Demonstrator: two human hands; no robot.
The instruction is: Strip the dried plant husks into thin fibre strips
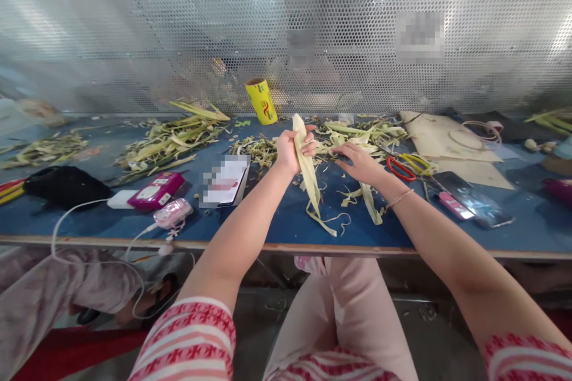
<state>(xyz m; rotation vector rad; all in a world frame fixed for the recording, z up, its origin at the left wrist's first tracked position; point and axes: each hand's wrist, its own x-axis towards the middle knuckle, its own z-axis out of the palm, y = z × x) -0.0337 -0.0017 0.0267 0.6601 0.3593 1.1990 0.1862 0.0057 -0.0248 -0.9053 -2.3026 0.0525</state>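
My left hand (pixel 292 152) is closed round a pale, flat strip of dry husk (pixel 307 175), which stands up past the fingers and trails down to the table. To its right, my right hand (pixel 360 164) reaches over the heap of husk pieces (pixel 369 131) with its fingers apart and nothing visible in them. Whether those fingertips touch the heap I cannot tell. Another loose husk strip (pixel 370 202) lies below my right wrist. Shredded scraps (pixel 259 149) spread behind my left hand.
On the blue table (pixel 277 223) stands a yellow tube (pixel 261 101) near the perforated metal wall (pixel 357 0). Scissors with red and yellow handles (pixel 409 166) and phones (pixel 473 196) lie right. Left are a husk pile (pixel 172 140), a purple power strip (pixel 157 190) and a white cable (pixel 54 238).
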